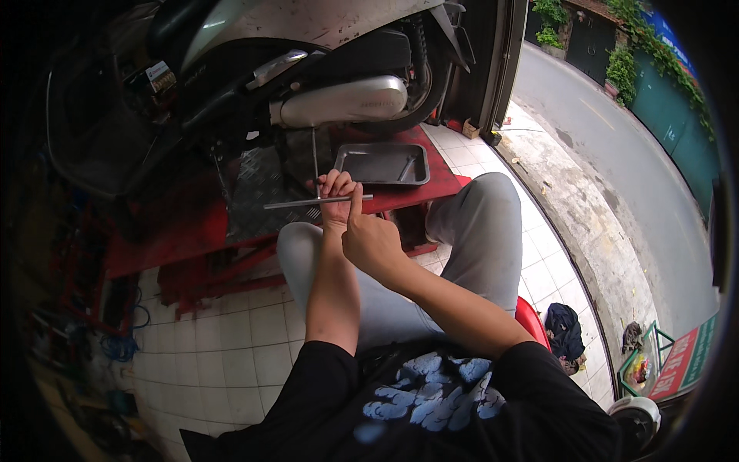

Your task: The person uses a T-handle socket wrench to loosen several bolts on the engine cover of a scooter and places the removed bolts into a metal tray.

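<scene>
A metal T-handle wrench [281, 205] runs from its crossbar up to the underside of the scooter's silver engine-side cover [342, 102]. My left hand [336, 187] is closed, palm up, with its fingers curled at the shaft just above the crossbar. My right hand [372, 242] comes in from the right, its index finger stretched across the bar's right end and touching it. Its other fingers are folded and partly hidden. Just beyond my hands, a grey metal tray [366, 165] lies on the red lift platform [435, 158] with a small tool [405, 167] in it.
The scooter [262, 23] stands on the red platform, close over my hands. A checkered metal plate [262, 185] lies left of them. My knees flank the platform's edge. Dark cloth [564, 331] lies on the tiled floor at right, near a sign [685, 358]. A road runs beyond the doorway.
</scene>
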Available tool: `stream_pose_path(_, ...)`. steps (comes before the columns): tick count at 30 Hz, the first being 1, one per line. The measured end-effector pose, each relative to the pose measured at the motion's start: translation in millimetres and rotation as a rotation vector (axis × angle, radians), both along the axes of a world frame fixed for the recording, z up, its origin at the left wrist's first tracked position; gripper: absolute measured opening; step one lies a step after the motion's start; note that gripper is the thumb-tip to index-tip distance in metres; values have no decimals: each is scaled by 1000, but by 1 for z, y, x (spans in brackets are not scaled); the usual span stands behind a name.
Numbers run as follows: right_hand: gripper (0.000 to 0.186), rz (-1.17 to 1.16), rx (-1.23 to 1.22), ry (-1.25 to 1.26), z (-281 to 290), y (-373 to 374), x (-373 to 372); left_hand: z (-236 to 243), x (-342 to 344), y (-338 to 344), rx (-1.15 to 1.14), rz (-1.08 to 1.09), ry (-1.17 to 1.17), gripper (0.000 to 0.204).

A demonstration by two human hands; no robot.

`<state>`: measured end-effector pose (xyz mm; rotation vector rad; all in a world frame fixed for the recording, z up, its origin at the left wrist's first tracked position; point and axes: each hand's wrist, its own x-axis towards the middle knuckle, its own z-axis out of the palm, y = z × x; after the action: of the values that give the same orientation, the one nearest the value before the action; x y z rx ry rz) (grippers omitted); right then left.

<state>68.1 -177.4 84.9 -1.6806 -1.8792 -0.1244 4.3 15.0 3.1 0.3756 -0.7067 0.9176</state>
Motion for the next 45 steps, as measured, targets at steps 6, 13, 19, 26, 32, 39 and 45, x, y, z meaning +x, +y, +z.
stream_pose_path(6, 79, 123, -33, 16, 0, 0, -1, 9, -7, -10, -64, -31, -90, 12)
stream_pose_path(13, 60, 47, 46, -71, 2, -2, -4, 5, -5, -9, -53, -11, 10, 13)
stream_pose_path(19, 68, 38, 59, 1, -4, 4, 1, -1, 0, -8, 5, 17, 64, 12)
stream_pose_path(26, 85, -8, -150, 166, -19, -17, -11, -6, -7, -8, -20, 50, 101, 18)
stream_pose_path(32, 90, -10, -295, 250, -20, -9, -6, 2, -14, -6, -39, 53, 169, 26)
stream_pose_path(39, 79, 28, -228, 318, -17, -4, -3, 4, -15, -8, 10, 58, 172, 23)
stream_pose_path(45, 64, 151, -215, 319, -40, 10, -11, 5, -15, -7, 41, 34, 39, 12)
